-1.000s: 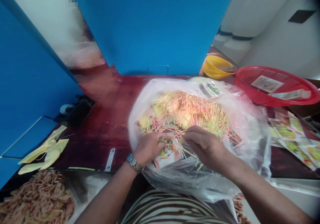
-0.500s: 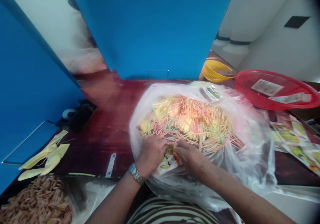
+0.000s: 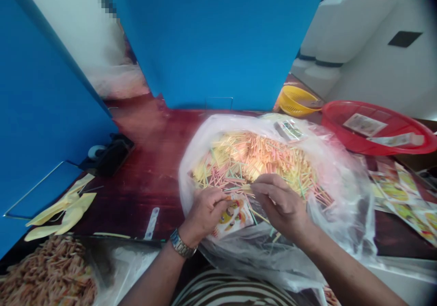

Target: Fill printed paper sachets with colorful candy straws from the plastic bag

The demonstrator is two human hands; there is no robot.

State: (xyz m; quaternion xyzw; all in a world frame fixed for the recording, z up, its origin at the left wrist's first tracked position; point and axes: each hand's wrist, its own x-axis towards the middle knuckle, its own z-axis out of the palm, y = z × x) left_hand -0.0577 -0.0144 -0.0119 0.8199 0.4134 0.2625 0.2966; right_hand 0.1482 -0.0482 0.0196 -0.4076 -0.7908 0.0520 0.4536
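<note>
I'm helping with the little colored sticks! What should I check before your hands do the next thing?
Right hand pinching thin pastel sticks: ok.
Left hand gripping the printed packet: cannot tell, it sits right at the packet's edge.
Pile inside the clear plastic bag: ok.
Printed packet picture side up: ok.
All sticks together in the pile: not ok, a few lie loose below the right hand.

A hand could pass over the dark red tabletop (image 3: 150,178) at center left of the frame, up to the blue partition (image 3: 218,46). At right, the plastic bag (image 3: 344,206), red basket (image 3: 375,130) and printed packets (image 3: 399,192) stand in the way.
</note>
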